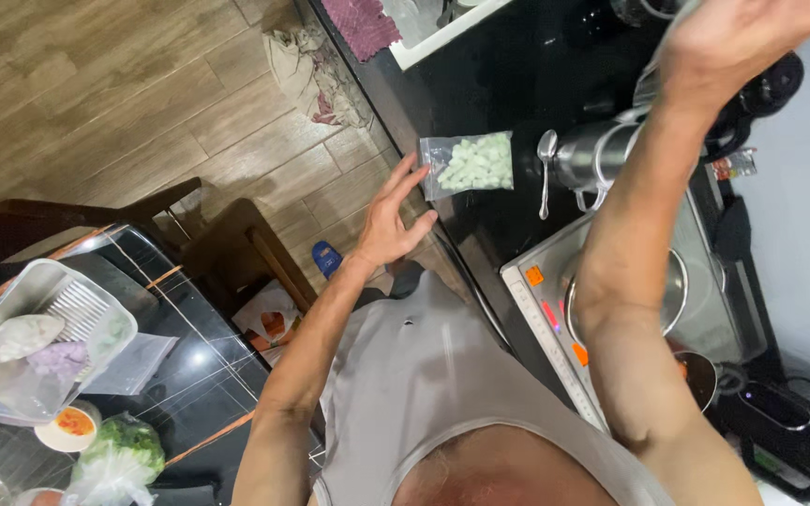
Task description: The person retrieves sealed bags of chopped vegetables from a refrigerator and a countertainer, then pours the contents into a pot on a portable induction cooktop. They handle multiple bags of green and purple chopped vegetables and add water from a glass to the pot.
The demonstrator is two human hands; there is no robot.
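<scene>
**Hands split: one by the bag, one raised high**

Left hand (388,217) hangs open, fingers spread, at the edge of the black table (517,75), just beside a clear bag (469,163) of pale green pieces that lies flat on it; the fingertips are near the bag's corner, and I cannot tell if they touch it. Right hand (733,42) is lifted to the top of the view, above a steel kettle (602,155). It seems curled round something grey, but the grasp is cut off by the picture's edge, so I cannot tell what it holds, if anything. A spoon (546,169) lies between bag and kettle.

To take the bag well, judging from this: pinch it by its near sealed edge, not the middle, so the pieces do not shift or spill. Keep the raised forearm away from the kettle and from the cooktop (564,309), where a pan (672,295) sits. A 2nd table (189,365), glass-topped, carries a container (39,337) and greens (124,450), well apart.
</scene>
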